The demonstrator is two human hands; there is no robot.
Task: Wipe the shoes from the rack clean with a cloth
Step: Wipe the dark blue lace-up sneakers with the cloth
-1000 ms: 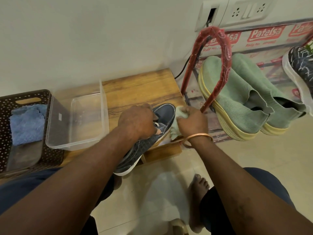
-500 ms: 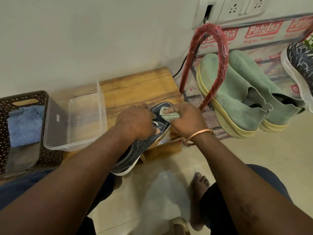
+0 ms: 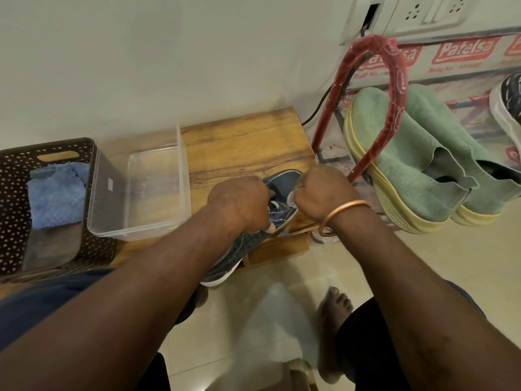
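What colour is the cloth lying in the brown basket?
The cloth is light blue; head view.

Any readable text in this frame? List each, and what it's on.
"Patelsa": red logo, repeated along the printed wrap at the wall.
Small line under the logo: blurred, only "No" is legible.
Sticker on the clear tub: too small to read.

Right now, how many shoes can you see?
4. One dark blue shoe lies on the wooden stool under the left hand; two green shoes sit on the rack; one black patterned shoe shows at the right edge. More may be hidden beyond it.
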